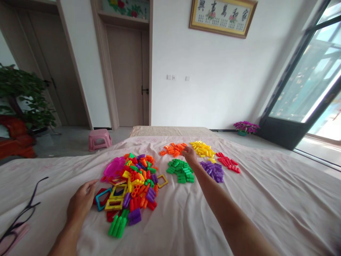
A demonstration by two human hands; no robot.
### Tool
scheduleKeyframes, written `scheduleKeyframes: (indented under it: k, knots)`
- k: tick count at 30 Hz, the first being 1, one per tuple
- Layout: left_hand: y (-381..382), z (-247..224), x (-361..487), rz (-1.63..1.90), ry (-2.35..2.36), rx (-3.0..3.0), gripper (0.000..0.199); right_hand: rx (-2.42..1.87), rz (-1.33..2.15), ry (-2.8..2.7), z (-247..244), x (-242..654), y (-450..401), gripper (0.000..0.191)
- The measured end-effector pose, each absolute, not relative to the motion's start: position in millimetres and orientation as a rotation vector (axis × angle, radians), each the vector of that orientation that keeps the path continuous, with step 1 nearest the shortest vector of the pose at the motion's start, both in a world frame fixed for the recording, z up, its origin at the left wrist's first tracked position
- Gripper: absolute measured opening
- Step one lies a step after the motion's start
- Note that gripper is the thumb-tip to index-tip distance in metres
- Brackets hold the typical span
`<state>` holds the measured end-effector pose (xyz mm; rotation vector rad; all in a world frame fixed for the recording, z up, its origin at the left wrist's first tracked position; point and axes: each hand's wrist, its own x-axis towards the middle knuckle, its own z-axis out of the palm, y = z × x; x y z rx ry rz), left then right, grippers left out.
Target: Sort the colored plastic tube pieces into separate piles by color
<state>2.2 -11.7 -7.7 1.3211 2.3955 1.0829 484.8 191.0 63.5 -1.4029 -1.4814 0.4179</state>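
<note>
My right hand (189, 155) reaches out to the right edge of a pile of orange plastic building blocks (174, 149). Its fingers are bent together, and whatever is between them is hidden. On the left, my left hand (82, 200) is beside a mixed heap of coloured building blocks (141, 177), thumb and fingers slightly apart, nothing visible in them. Near its fingertips lie a blue square frame (99, 204) and yellow frames (114, 204). Green blocks (180, 170), purple blocks (213, 171), yellow blocks (202, 149) and red blocks (228, 163) form separate piles around my right hand.
A pink cloth (170, 231) with wrinkles covers the table. A magenta plastic piece (114, 168) lies behind the mixed heap. Dark-framed glasses (24, 214) rest at the left edge. A pink stool (99, 139) stands on the floor beyond.
</note>
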Motion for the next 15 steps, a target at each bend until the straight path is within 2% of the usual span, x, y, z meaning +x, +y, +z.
scheduleKeyframes:
  k: [3, 7, 12, 15]
  knots:
    - [-11, -7, 2, 1.051, 2.403, 1.320, 0.046, -1.401, 0.422, -1.488, 62, 484, 192, 0.029]
    - [-9, -6, 2, 1.009, 2.411, 1.367, 0.042, -1.328, 0.512, -1.611, 44, 457, 157, 0.030]
    - [-8, -3, 4, 0.957, 2.422, 1.398, 0.042, -1.182, 0.456, -2.055, 31, 416, 94, 0.031]
    - [-9, -2, 5, 0.947, 2.400, 1.392, 0.042, -1.134, 0.388, -2.288, 30, 404, 71, 0.039]
